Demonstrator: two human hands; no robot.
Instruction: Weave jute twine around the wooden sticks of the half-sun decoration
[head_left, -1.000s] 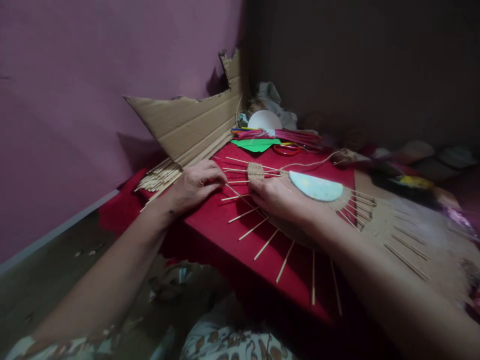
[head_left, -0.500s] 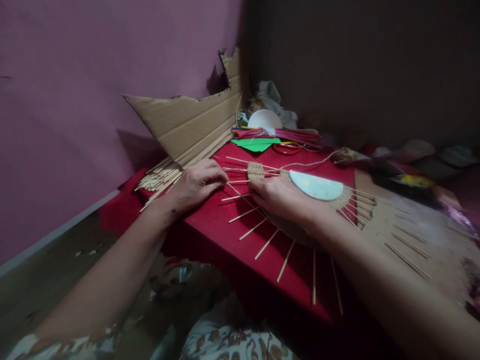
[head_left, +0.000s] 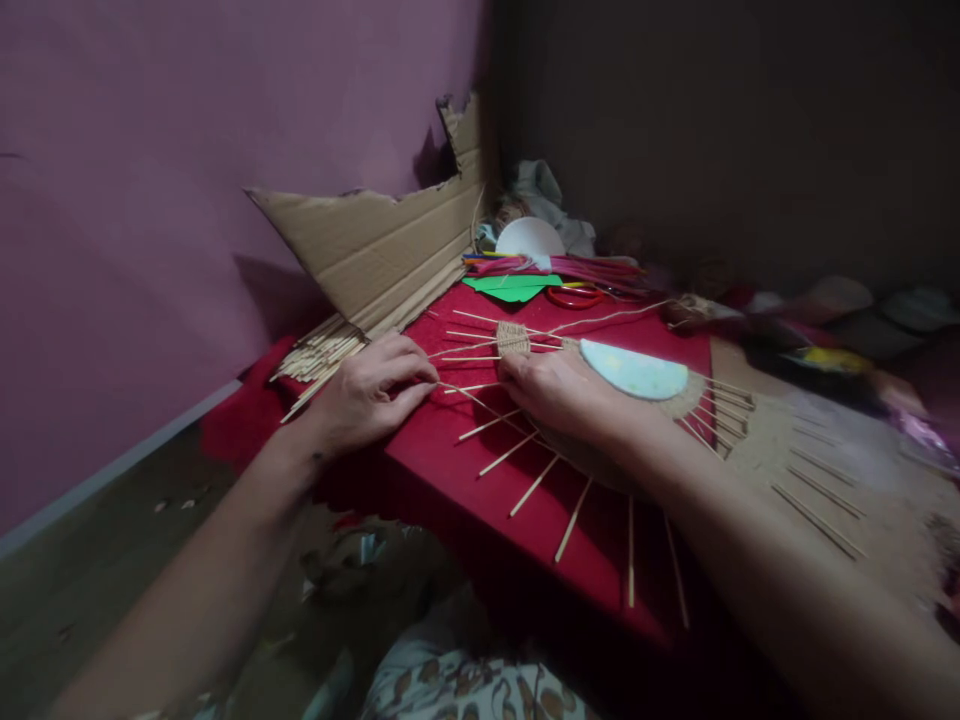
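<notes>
A half-round piece with a pale blue centre (head_left: 637,370) lies on the red table cover, thin wooden sticks (head_left: 532,487) fanning out from its rim. Brown twine (head_left: 480,401) runs from the sticks to my left hand (head_left: 375,390), whose fingers are pinched on it left of the stick ends. A second stretch of twine goes from that hand across the sticks to the back right. My right hand (head_left: 555,392) is closed at the edge of a woven twine band (head_left: 513,338) around several sticks; its fingertips are partly hidden, and it seems to grip the woven piece there.
Torn cardboard (head_left: 390,250) leans against the purple wall, with a bundle of loose sticks (head_left: 319,355) before it. Behind are green paper (head_left: 514,288), red-handled scissors (head_left: 574,297), pink strips (head_left: 592,270) and a white disc (head_left: 529,238). A twine ball (head_left: 690,311) sits at back right.
My left hand has moved left and toward me, drawing the twine with it. The far stretch of twine now lies straighter across the woven band. My right hand has stayed nearly in place.
</notes>
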